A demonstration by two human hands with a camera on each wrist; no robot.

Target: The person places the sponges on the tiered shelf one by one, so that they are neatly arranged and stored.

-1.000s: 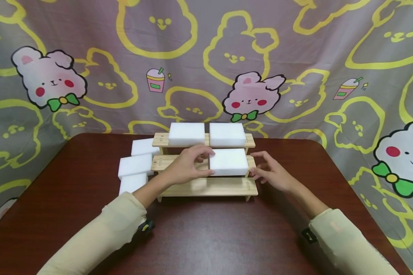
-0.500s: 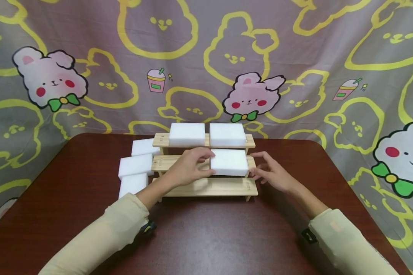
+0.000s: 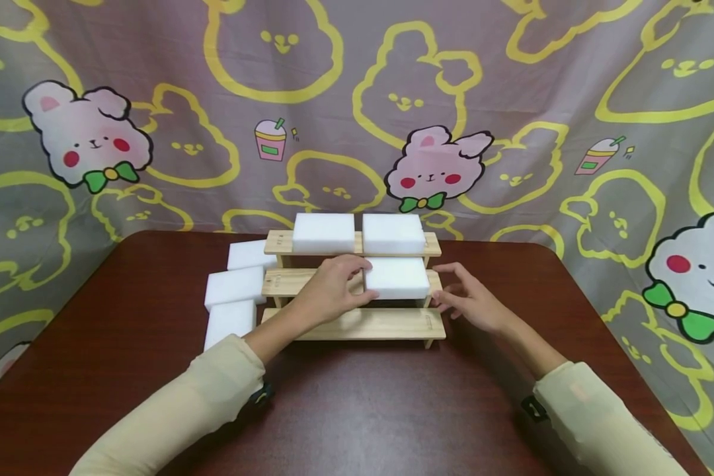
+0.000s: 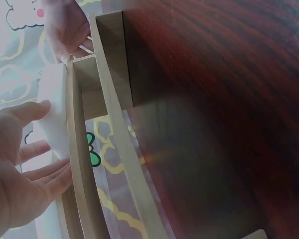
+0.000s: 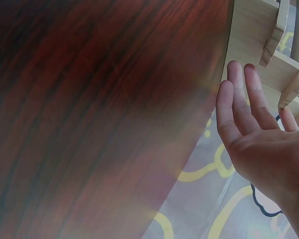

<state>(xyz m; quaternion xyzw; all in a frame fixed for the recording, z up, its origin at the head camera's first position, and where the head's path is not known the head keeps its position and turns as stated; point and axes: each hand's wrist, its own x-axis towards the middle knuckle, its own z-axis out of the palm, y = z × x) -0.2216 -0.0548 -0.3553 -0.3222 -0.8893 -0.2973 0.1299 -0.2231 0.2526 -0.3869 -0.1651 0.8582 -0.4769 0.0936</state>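
A white foam block [image 3: 397,277] lies on the right half of the middle tier of a stepped wooden rack [image 3: 357,324]. My left hand [image 3: 332,287] holds the block's left end, thumb at the front corner and forefinger at the back one. Seen from the left wrist, the same hand [image 4: 20,174] spreads its thumb and fingers about the white block [image 4: 55,114]. At the right end of the middle tier my right hand [image 3: 470,297] has its thumb and forefinger by the board's edge. Its other fingers [image 5: 231,109] stretch out loosely beside the rack in the right wrist view.
Two more white foam blocks, a left one [image 3: 324,231] and a right one [image 3: 394,233], sit on the top tier. Several others [image 3: 235,286] lie at the rack's left on the dark red table [image 3: 357,410]. A cartoon-print curtain [image 3: 333,119] hangs behind.
The held block has shifted slightly back on the middle tier. My left hand has edged a little to the right with its thumb along the block's front. The right hand has stayed in place.
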